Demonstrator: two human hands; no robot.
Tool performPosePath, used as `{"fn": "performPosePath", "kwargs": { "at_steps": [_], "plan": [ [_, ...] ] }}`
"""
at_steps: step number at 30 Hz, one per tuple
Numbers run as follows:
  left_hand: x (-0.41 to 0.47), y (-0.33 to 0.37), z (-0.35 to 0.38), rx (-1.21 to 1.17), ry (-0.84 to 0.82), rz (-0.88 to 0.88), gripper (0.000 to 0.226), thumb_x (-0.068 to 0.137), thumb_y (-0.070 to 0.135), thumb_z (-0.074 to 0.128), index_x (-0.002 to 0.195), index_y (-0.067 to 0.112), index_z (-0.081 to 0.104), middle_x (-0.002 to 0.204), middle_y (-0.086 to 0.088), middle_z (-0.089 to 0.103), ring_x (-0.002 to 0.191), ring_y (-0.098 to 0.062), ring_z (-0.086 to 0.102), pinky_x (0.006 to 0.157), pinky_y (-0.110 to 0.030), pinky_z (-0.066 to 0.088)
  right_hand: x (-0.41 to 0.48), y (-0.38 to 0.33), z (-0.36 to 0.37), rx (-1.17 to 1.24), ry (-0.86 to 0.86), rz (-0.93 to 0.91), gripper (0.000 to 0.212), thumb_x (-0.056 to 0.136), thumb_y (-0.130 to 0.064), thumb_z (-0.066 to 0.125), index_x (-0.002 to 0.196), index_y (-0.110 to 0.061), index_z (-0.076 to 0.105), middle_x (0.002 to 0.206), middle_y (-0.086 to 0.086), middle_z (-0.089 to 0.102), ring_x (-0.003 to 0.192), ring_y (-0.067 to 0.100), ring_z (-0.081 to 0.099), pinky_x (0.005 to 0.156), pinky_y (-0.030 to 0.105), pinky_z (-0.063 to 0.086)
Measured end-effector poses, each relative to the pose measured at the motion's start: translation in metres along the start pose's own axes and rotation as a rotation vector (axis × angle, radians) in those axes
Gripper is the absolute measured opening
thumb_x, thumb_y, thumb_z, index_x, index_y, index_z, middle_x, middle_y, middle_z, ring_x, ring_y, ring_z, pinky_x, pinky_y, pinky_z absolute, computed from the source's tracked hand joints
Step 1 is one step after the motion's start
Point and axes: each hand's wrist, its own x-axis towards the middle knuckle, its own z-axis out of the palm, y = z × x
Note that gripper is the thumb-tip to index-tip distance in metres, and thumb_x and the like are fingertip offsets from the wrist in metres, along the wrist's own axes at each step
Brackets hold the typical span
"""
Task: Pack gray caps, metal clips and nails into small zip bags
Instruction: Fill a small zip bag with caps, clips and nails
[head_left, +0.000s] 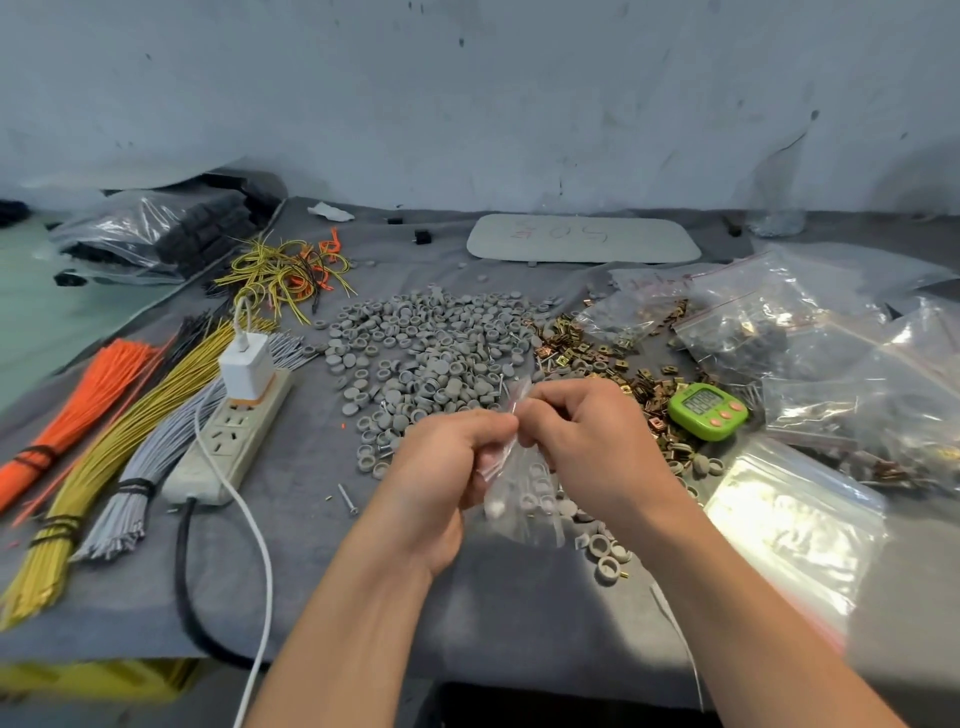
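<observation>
A small clear zip bag (524, 493) hangs between my hands above the grey table cloth (311, 457). My left hand (441, 467) pinches its top edge from the left, and my right hand (582, 436) pinches it from the right. Gray caps show through the bag's lower part. A large pile of gray caps (431, 343) lies just beyond my hands. Brass-coloured metal clips (597, 358) are heaped to its right. A single nail (347, 499) lies on the cloth left of my left wrist.
A white power strip (228, 436) with a charger and cable lies to the left, beside bundles of orange, yellow and grey wires (104, 431). A green timer (707, 410) stands to the right. Several filled zip bags (831, 364) and a stack of flat bags (789, 525) cover the right side.
</observation>
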Motion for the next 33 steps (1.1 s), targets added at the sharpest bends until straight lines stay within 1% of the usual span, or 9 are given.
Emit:
{"fn": "performPosePath", "kwargs": {
  "at_steps": [3,10,16,18,23,26,29,31,33],
  "plan": [
    [0.002,-0.004,0.003,0.241,0.098,0.108,0.035,0.082,0.011,0.070,0.049,0.019,0.061,0.047,0.007,0.044,0.045,-0.009,0.036,0.051,-0.023,0.031,-0.003,-0.001,0.000,-0.134,0.011,-0.042,0.033,0.096,-0.018,0.064,0.063,-0.013,0.066,0.048,-0.005,0.054,0.043,0.008,0.039,0.044,0.020,0.031],
    [0.004,0.001,-0.003,0.809,0.728,0.353,0.028,0.092,0.029,0.055,0.067,0.018,0.057,0.061,0.004,0.059,0.065,-0.022,0.056,0.054,-0.034,0.031,-0.007,-0.001,-0.007,-0.168,0.046,-0.009,0.039,0.099,-0.023,0.063,0.059,-0.020,0.062,0.050,-0.007,0.058,0.040,0.004,0.044,0.042,0.015,0.035],
    [-0.004,-0.004,0.009,0.869,0.775,0.621,0.025,0.091,0.037,0.065,0.074,0.025,0.052,0.059,0.010,0.055,0.062,-0.025,0.055,0.059,-0.033,0.035,-0.015,-0.001,-0.003,-0.334,0.231,-0.020,0.025,0.082,-0.031,0.079,0.062,-0.023,0.067,0.053,-0.010,0.062,0.053,0.008,0.060,0.059,0.028,0.052],
    [-0.004,-0.006,0.012,0.885,0.681,0.645,0.024,0.090,0.038,0.070,0.074,0.027,0.057,0.060,0.010,0.058,0.064,-0.022,0.057,0.060,-0.033,0.038,-0.020,-0.003,0.003,-0.208,0.263,-0.130,0.015,0.077,-0.023,0.086,0.070,-0.025,0.072,0.058,-0.012,0.063,0.056,0.008,0.059,0.056,0.018,0.045],
    [-0.012,-0.007,0.016,0.895,0.587,0.818,0.008,0.088,0.033,0.073,0.081,0.029,0.074,0.072,0.010,0.071,0.070,-0.019,0.066,0.064,-0.033,0.050,-0.019,0.006,0.009,-0.143,0.029,-0.009,0.025,0.095,-0.018,0.063,0.079,-0.029,0.080,0.057,-0.014,0.064,0.052,0.003,0.053,0.053,0.013,0.037],
    [-0.014,-0.006,0.016,0.900,0.573,0.994,0.008,0.082,0.029,0.075,0.084,0.024,0.081,0.082,0.008,0.076,0.077,-0.018,0.070,0.071,-0.032,0.049,-0.014,0.008,0.010,0.466,-0.117,0.306,0.039,0.100,-0.015,0.057,0.061,-0.017,0.063,0.046,0.003,0.044,0.042,0.016,0.031,0.049,0.028,0.025],
    [-0.011,-0.005,0.013,0.957,0.565,1.078,0.005,0.081,0.024,0.076,0.081,0.022,0.080,0.080,0.007,0.074,0.077,-0.020,0.068,0.071,-0.036,0.049,-0.005,0.005,0.010,1.289,-0.171,0.572,0.024,0.099,-0.009,0.056,0.081,-0.008,0.072,0.056,0.005,0.050,0.040,0.011,0.038,0.052,0.025,0.033],
    [-0.011,-0.006,0.016,0.993,0.506,1.047,0.002,0.080,0.024,0.075,0.080,0.023,0.077,0.079,0.008,0.071,0.076,-0.018,0.066,0.070,-0.038,0.052,0.001,0.002,0.008,1.563,-0.183,0.596,0.021,0.095,0.002,0.053,0.104,-0.001,0.072,0.087,0.016,0.069,0.070,0.019,0.066,0.076,0.029,0.051],
    [-0.012,-0.009,0.022,1.036,0.451,0.958,0.005,0.079,0.024,0.075,0.079,0.025,0.070,0.075,0.010,0.066,0.073,-0.018,0.062,0.067,-0.038,0.052,0.003,0.001,0.009,1.703,-0.159,0.561,0.036,0.083,0.014,0.051,0.111,-0.001,0.069,0.111,0.024,0.070,0.095,0.030,0.071,0.087,0.038,0.061]
  ]
}}
